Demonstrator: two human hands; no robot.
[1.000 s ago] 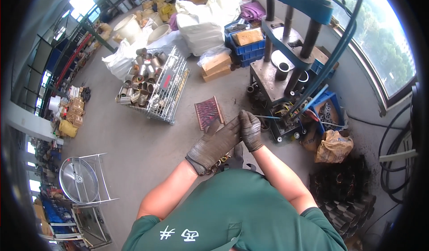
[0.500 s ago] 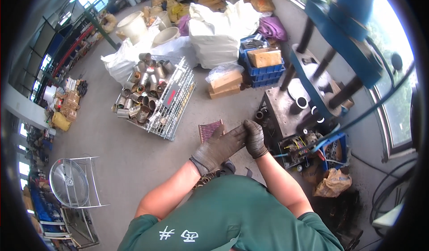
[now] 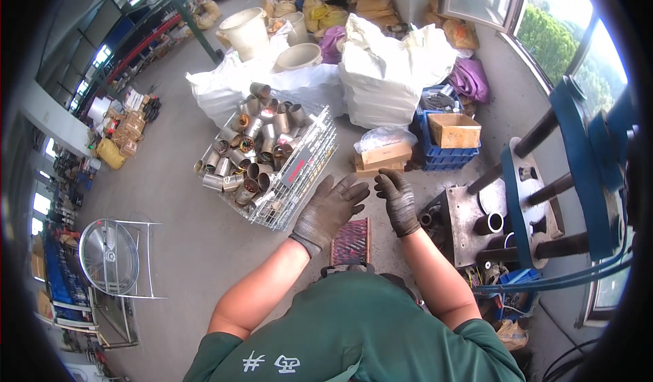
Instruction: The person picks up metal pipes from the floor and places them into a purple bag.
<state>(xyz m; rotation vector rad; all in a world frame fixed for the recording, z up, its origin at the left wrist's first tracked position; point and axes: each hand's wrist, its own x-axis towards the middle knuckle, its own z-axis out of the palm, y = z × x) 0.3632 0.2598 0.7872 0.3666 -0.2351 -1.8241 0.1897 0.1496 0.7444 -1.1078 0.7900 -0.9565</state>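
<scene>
Both my hands wear dark grey work gloves and are held up in front of my chest, apart from each other. My left hand (image 3: 331,209) has its fingers spread and holds nothing; it hovers beside the wire basket (image 3: 309,171) full of several short metal tubes (image 3: 262,141). My right hand (image 3: 396,198) is raised with fingers loosely curled, empty, near the blue press (image 3: 537,198). A small reddish ribbed mat (image 3: 352,241) lies on the floor below my hands.
Cardboard boxes (image 3: 384,156) and a blue crate (image 3: 445,152) sit ahead. White bulk sacks (image 3: 391,69) and buckets (image 3: 245,32) stand behind. A floor fan (image 3: 109,256) is at left. Metal rings (image 3: 491,223) rest on the press table; hoses run at right.
My hands were pressed together, one tugging at the other's glove; now they are apart with fingers open. My view has shifted toward the basket and the sacks.
</scene>
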